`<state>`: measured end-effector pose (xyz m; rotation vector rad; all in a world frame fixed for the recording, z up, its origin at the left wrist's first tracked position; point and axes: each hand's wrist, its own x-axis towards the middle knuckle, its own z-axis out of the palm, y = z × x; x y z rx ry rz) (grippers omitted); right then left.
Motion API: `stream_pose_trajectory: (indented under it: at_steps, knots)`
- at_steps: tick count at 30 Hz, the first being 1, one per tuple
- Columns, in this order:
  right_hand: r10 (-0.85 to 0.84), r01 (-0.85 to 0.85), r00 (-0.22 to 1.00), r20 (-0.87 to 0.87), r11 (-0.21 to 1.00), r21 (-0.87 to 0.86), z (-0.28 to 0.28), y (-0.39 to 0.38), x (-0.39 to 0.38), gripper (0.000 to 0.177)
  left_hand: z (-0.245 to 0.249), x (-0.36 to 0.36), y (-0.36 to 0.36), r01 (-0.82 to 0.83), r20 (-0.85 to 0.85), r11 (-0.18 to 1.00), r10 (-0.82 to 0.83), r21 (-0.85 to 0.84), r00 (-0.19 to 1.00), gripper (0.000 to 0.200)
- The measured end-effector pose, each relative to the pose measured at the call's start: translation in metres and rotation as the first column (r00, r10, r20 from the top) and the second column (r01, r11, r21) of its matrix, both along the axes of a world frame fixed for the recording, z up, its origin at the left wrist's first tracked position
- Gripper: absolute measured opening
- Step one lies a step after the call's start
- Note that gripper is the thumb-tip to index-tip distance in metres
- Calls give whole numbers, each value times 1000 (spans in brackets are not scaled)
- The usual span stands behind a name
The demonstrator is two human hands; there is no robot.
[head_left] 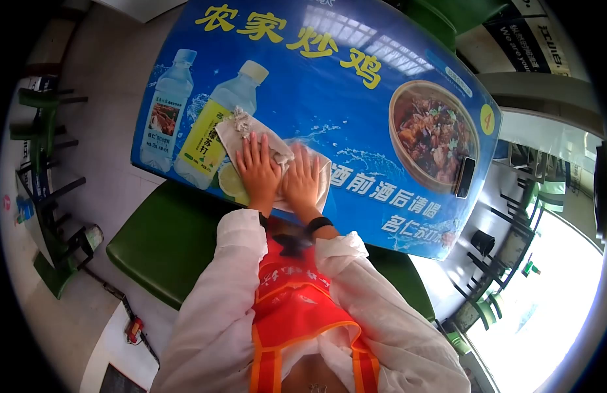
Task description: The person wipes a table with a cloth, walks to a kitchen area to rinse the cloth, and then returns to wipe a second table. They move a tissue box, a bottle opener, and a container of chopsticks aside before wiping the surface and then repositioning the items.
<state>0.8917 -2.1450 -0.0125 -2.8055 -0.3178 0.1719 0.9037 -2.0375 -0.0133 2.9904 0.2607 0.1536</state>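
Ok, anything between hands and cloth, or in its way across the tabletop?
Nothing visible separates the left hand or right hand from the cloth; rightward on the tabletop, a black phone-like object could block it.

Cloth (232,136) off-white; tabletop (303,98) printed blue, lettering (311,40) yellow; apron (297,311) red, orange-edged; seat (162,245) green; sleeves (215,301) white.

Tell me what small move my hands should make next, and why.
I'd probably slide the cloth a little to your right, stopping short of the dark phone-like object. Your left hand and right hand both press flat on the cloth, the printed tabletop extends to its right, and that object lies near the table's right edge.
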Motion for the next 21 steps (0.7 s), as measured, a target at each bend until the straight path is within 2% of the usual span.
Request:
stream_pose_trajectory:
  at_steps: [5,7,11,13,16,17,18,20,21]
  knots:
    - [-17,13,999,27,991,133,3,-18,-21,48,-5,-5,-7,5,35,1000,-6,21,999,59]
    - [-61,61,998,-3,983,172,8,-29,-27,51,-4,-9,-16,-51,61,998,49,31,997,59]
    - [-221,224,974,-45,968,110,8,-77,-39,60,-4,-31,-63,-83,-9,994,84,65,996,62]
    - [-271,271,962,-15,962,19,8,-118,-46,60,-1,-43,-100,-55,-30,998,56,15,998,63]
    - [-362,361,932,-32,932,-33,12,-180,-64,58,6,-59,-167,123,-95,979,-140,-163,986,65]
    - [-407,407,913,11,911,-66,13,-199,-71,57,8,-64,-190,183,-98,959,-208,-218,973,66]
    - [-454,455,891,33,886,-86,13,-218,-79,56,8,-69,-212,177,-97,958,-203,-224,974,66]
    - [-519,525,851,78,842,-124,10,-258,-94,55,5,-78,-253,342,-70,868,-391,-361,918,65]
    - [-546,555,832,98,819,-146,10,-277,-101,55,4,-83,-273,333,-75,868,-384,-368,920,65]
